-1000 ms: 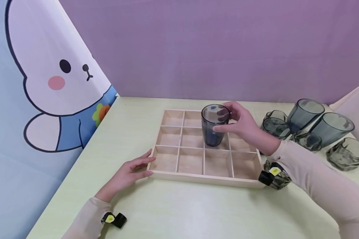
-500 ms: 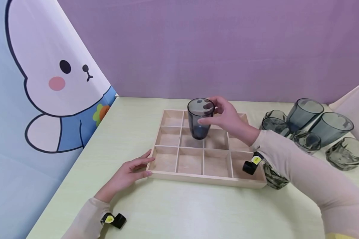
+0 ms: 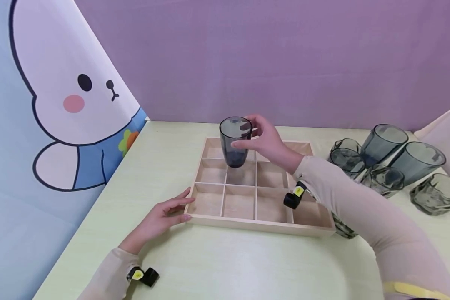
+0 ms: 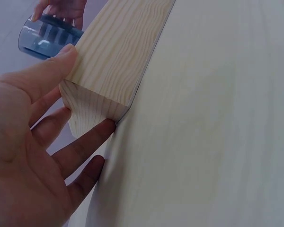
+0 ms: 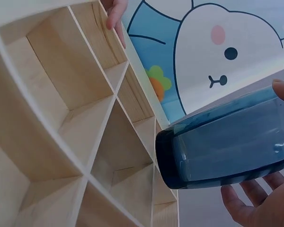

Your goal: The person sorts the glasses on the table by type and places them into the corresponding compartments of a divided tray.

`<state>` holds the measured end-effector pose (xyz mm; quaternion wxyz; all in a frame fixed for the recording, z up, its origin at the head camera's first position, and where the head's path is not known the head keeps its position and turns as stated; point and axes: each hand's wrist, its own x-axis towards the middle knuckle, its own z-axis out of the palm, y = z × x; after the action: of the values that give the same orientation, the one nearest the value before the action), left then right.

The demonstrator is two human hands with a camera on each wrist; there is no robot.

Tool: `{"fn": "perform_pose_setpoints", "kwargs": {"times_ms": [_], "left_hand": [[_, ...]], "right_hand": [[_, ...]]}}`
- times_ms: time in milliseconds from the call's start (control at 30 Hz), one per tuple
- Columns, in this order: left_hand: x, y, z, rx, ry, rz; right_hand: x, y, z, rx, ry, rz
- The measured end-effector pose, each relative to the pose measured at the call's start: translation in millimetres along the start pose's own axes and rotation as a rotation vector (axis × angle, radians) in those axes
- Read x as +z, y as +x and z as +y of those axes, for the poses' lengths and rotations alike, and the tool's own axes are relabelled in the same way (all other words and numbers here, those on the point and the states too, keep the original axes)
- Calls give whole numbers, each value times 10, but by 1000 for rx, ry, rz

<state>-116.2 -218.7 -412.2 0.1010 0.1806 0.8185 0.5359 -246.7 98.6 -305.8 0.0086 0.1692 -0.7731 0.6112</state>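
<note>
My right hand (image 3: 268, 141) grips a tall smoky blue-grey glass tumbler (image 3: 233, 149) near its rim, thumb on the near side and fingers behind. The tumbler stands upright over the back left part of a wooden compartment tray (image 3: 255, 225). In the right wrist view the base of the tumbler (image 5: 227, 142) points toward the dividers. My left hand (image 3: 161, 216) rests against the tray's front left corner. From the left wrist view, its thumb touches one wall of the tray (image 4: 118, 52) and its fingers, fairly straight, touch the adjoining side.
Right of the tray stand two more tall tumblers (image 3: 418, 160) and several short faceted glasses (image 3: 436, 193). Another short glass (image 3: 343, 227) sits beside the tray's front right corner, partly hidden by the right sleeve. A purple cloth backdrop (image 3: 266, 62) rises behind the table.
My right hand has carried the tumbler leftward and toward the back, from the tray's middle right to its back left part. The left hand has stayed at the corner.
</note>
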Motion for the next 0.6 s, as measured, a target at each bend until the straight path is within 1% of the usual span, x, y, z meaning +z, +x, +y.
{"fn": "perform_pose_setpoints", "kwargs": {"times_ms": [133, 300, 467, 600], "left_hand": [[-3, 4, -8, -3, 2, -2], [-10, 12, -45, 12, 8, 1], [-10, 19, -40, 11, -4, 0], [-13, 26, -31, 7, -9, 1]], "right_hand": [[87, 95, 45, -2, 22, 23], [195, 193, 81, 0, 42, 47], [291, 277, 127, -6, 71, 94], [356, 334, 199, -15, 116, 128]]}}
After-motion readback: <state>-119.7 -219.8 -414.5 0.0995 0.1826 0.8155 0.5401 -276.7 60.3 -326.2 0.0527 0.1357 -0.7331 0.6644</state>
